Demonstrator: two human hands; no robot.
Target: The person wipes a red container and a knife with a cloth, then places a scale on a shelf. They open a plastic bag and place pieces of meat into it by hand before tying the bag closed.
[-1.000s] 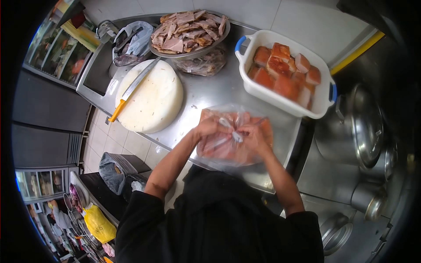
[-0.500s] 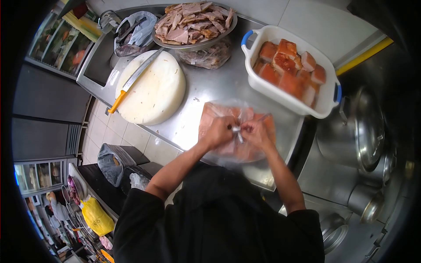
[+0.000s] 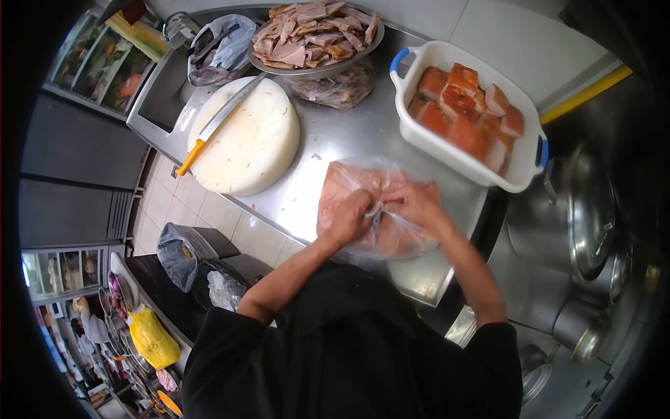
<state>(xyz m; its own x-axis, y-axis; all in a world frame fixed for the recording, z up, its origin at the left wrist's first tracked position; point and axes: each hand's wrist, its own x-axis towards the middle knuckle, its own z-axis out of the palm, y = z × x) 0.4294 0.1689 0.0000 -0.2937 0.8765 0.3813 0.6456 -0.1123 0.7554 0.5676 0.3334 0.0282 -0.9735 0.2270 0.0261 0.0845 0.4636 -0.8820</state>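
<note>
A clear plastic bag [image 3: 335, 192] filled with pinkish-orange meat pieces lies on the steel table in front of me. My left hand [image 3: 352, 215] is closed on the bag's gathered neck, where the plastic is twisted. On the other side of that neck, my right hand [image 3: 415, 204] pinches the plastic with its fingers drawn together. Both hands rest over the top of the bag, close to each other. The exact shape of the twist or knot between them is partly covered by the fingers.
A white tub [image 3: 412, 129] with blue handles holds reddish meat blocks at the right. On the left, a yellow-handled knife [image 3: 216, 126] lies across a round white chopping block [image 3: 258, 150]. Behind stands a metal bowl [image 3: 317, 72] of sliced meat. Large pots [image 3: 544, 223] stand at far right.
My right hand has turned and shifted slightly right, its forearm swinging outward. The left hand keeps hold of the bag's neck. The whole view has shifted slightly.
</note>
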